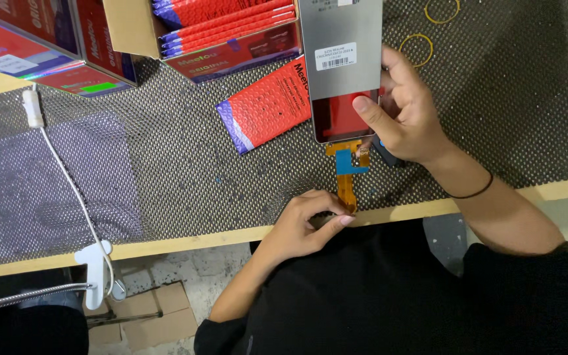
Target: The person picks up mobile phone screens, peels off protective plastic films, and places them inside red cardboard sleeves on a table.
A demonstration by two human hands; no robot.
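While the right hand [405,115] grips the lower edge of a grey phone screen panel [342,66] with thumb and fingers clamped on it, the left hand [307,223] pinches the end of the panel's orange flex cable [346,187] between thumb and fingertips. The panel lies over a black mesh mat [165,171], just right of a red padded pouch [267,105]. Above the pouch sits a cardboard box [126,26] of more pouches; two rubber bands [417,48] lie right of the panel.
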